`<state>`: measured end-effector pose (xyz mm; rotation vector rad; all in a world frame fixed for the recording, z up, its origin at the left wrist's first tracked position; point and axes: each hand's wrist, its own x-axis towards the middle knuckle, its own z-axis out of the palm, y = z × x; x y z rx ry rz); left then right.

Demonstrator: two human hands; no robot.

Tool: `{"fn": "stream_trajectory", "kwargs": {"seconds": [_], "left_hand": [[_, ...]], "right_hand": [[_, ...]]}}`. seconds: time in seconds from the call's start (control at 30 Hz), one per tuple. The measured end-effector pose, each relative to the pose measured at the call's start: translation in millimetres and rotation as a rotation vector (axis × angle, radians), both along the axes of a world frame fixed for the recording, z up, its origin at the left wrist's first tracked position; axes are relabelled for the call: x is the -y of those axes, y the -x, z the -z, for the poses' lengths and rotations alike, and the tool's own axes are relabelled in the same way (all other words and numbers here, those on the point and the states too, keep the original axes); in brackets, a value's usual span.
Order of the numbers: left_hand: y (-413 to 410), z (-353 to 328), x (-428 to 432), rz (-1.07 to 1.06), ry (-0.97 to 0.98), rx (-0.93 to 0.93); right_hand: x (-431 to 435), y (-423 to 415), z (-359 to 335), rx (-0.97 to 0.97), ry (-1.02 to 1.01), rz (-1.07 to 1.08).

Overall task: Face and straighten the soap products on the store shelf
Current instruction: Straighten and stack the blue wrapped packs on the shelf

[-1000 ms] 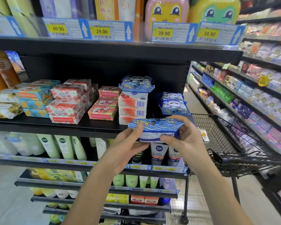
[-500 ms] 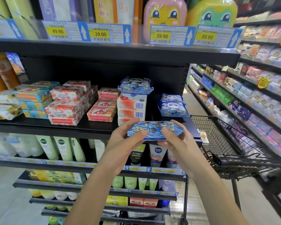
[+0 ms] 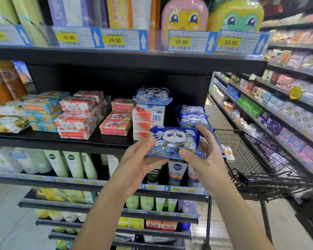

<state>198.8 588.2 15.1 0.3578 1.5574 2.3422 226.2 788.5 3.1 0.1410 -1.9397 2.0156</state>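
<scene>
Far left on the black shelf (image 3: 43, 139) stand orange bottles (image 3: 5, 82). Next to them lie white and yellow soap packs (image 3: 9, 123). Then comes a pile of blue and orange soap boxes (image 3: 42, 112). Beside it sits a bigger pile of red and white soap boxes (image 3: 76, 120), turned a little sideways. After a small gap there is a stack of pink soap boxes (image 3: 117, 121). Just to its right is a stack of white boxes (image 3: 148, 114) with bar codes facing out. One blue pack, the top panda pack (image 3: 152, 96), lies on this stack.

In front of the white boxes, at the front edge of the shelf, the person holds up the held panda pack (image 3: 175, 141). It is blue, and its panda picture faces the camera. Both hands hold it. The left hand (image 3: 139, 165) grips the left end, with the thumb on the front and the fingers under it. The right hand (image 3: 206, 156) grips the right end, with the thumb on the lower front edge and a finger over the top. Just behind the right hand, more stacked panda packs (image 3: 192, 114) rest on the shelf. Below the hands, tubes (image 3: 176, 172) stand on the next shelf down. To the right, a black wire shopping cart (image 3: 260, 159) stands in the aisle.
</scene>
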Motion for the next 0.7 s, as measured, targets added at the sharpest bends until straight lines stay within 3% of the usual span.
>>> {"fn": "stream_trajectory", "kwargs": {"seconds": [0.3,0.43,0.6,0.7], "left_hand": [[-2.9,4.6,-2.2,-0.040,0.014,-0.035],[-2.7,7.0,-1.4,-0.110,0.016,-0.039],[-2.9,8.7,-3.5,-0.142,-0.036,-0.040],[-2.9,9.7,-3.4,-0.131,-0.037,-0.055]], "right_hand": [[-4.2,-2.6,-2.3,-0.055,-0.185,-0.086],[-9.2,-2.3,-6.2,-0.071,-0.415,-0.028],[-12.6,8.6,-4.0,-0.305,-0.918,0.133],[-11.6,15.9,-5.5,-0.350,-1.009,0.173]]}}
